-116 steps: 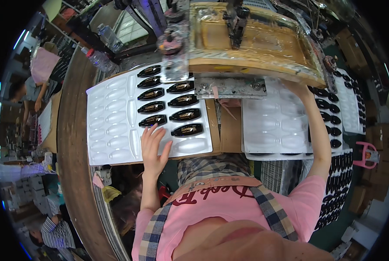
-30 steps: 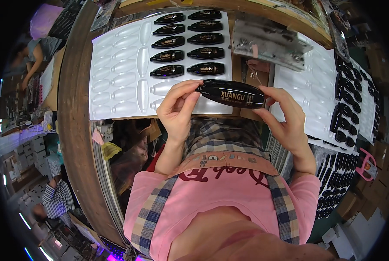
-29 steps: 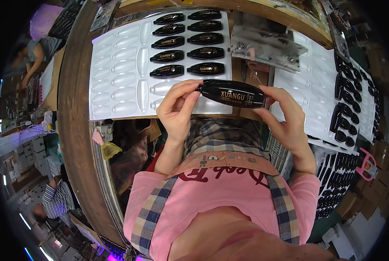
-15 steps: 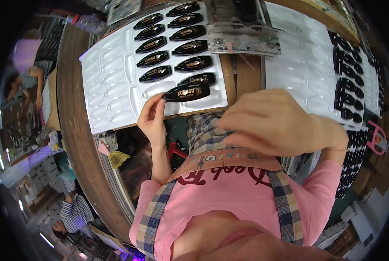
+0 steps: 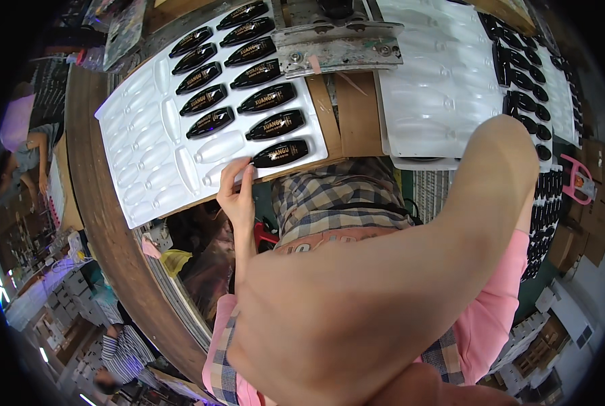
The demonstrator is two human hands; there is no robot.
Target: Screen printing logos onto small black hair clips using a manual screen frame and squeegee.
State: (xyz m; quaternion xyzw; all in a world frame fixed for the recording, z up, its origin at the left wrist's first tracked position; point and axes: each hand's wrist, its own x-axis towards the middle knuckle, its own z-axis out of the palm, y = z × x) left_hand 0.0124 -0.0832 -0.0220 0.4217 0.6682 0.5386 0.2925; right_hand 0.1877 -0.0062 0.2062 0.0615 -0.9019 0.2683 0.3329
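My left hand (image 5: 235, 193) pinches the narrow neck end of a glossy black bottle (image 5: 282, 154) with gold print. That bottle lies in the nearest recess of a white moulded tray (image 5: 130, 214), in line with several like it. A second column of black bottles (image 5: 210, 122) lies to its left, and further recesses on the tray's left side hold none. My right hand (image 5: 302, 318) is raised very close to the camera, large and blurred across the lower middle; its fingers cannot be made out.
Beyond the tray stands a worn metal fixture (image 5: 340, 47) with bolts. To the right are stacked white trays (image 5: 431, 101) and black pieces (image 5: 524, 101). A wooden edge (image 5: 103, 223) runs down the left. Two people sit at far left; a pink stool (image 5: 578, 179) is at far right.
The bottle in my left hand has gone down from above the tray into its near recess. My right hand has risen from over my lap toward the camera. The whole view has shifted slightly.
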